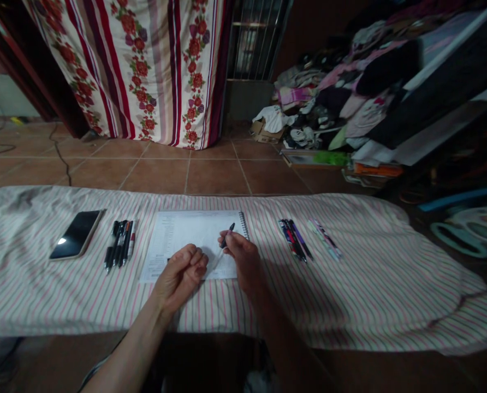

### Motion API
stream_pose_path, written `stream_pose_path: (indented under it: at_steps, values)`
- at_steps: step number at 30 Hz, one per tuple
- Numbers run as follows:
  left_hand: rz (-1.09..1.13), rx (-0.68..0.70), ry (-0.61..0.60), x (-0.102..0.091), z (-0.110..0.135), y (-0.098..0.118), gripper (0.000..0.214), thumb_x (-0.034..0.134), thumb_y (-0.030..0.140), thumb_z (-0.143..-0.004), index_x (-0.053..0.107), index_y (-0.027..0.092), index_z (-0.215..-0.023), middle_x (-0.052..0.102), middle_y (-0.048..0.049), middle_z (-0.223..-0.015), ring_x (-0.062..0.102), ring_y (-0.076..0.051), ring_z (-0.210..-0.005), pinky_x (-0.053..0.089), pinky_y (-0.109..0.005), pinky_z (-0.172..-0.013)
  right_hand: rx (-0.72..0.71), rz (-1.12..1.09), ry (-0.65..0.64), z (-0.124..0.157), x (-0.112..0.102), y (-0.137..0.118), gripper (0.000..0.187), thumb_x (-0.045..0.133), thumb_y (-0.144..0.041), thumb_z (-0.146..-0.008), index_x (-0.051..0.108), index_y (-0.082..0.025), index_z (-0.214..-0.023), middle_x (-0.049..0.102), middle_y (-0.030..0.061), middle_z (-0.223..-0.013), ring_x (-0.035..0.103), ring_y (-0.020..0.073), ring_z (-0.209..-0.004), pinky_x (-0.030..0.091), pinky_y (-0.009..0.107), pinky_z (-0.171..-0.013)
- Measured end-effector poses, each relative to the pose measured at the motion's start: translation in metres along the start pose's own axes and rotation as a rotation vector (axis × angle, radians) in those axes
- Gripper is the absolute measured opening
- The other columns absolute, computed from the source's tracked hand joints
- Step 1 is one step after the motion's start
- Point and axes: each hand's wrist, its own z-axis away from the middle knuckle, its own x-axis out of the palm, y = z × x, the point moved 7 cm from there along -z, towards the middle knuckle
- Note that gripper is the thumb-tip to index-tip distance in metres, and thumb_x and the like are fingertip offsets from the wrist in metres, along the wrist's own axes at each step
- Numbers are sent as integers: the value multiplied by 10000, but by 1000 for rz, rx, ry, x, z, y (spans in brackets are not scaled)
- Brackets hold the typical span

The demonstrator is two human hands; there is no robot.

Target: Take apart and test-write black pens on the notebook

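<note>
My right hand [243, 256] pinches a pen [224, 241] over the right part of the white spiral-bound notebook [186, 229]. The pen's black end points up and away, and a pale, clear-looking length slants down toward my left hand. My left hand [184, 273] is closed, its fingers curled in above the notebook's lower edge. A small dark bit shows at its left side; whatever the fingers hold is hidden. Printed text runs along the left side of the page.
Left of the notebook lie several pens [120, 243] in a row and a phone [76, 234]. To the right are more dark pens [295, 240] and pastel pens [325, 238]. A striped cloth [370, 284] covers the surface. Beyond it are a floral curtain [145, 71] and piled clothes [350, 93].
</note>
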Motion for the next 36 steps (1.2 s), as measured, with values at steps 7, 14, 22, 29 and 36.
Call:
stream_pose_path:
  at_steps: [7, 14, 22, 29, 36]
  values:
    - [-36, -48, -26, 6, 2, -7, 309, 708, 153, -646, 404, 161, -592, 313, 55, -554, 406, -74, -538, 371, -174, -509, 2, 4, -3, 4, 2, -7, 285, 548, -414, -759, 668, -176, -860, 668, 58, -801, 595, 163, -763, 442, 265, -631]
    - [-23, -53, -21, 7, 0, -8, 310, 687, 147, -656, 388, 164, -578, 313, 57, -536, 388, -75, -521, 369, -185, -498, 24, -8, 12, 5, 3, -8, 265, 558, -398, -745, 669, -180, -847, 671, 50, -791, 600, 160, -760, 440, 261, -632]
    - [-14, -42, -14, 3, -2, -7, 281, 687, 145, -670, 423, 149, -572, 326, 56, -529, 395, -72, -520, 376, -188, -502, 23, -5, 13, 5, 4, -9, 274, 555, -403, -747, 665, -175, -852, 671, 49, -791, 602, 158, -767, 437, 257, -634]
    - [-71, 6, 37, -3, -3, -2, 220, 699, 144, -670, 485, 137, -621, 413, 32, -580, 473, -90, -602, 402, -183, -542, 16, 4, 9, 4, 5, -7, 281, 550, -411, -752, 666, -175, -854, 675, 53, -795, 608, 162, -765, 443, 258, -629]
    - [-88, 14, 68, -1, -2, -1, 237, 686, 134, -666, 461, 147, -594, 372, 42, -560, 439, -84, -558, 397, -191, -522, 5, 28, 2, 3, 6, -6, 290, 541, -418, -753, 670, -179, -853, 676, 57, -795, 611, 164, -757, 456, 260, -621]
